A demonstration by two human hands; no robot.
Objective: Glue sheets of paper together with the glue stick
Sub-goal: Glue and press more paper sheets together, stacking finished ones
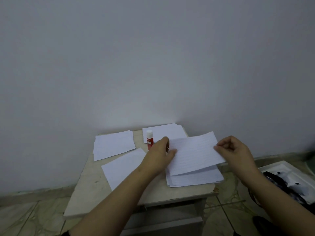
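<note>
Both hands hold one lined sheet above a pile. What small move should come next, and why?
Probably lay the white lined paper sheet, pinched by the left hand and right hand, flat on the beige table; the red glue stick with white cap stands capped and untouched.

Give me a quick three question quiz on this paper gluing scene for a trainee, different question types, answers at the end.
1. True or false: the glue stick stands upright on the table with its white cap on.
2. Multiple choice: the lifted sheet is held by A) left hand only, B) right hand only, C) both hands.
3. Fill in: the lifted sheet hangs above a ___ of sheets.

Key: 1 true. 2 C. 3 stack.
</note>
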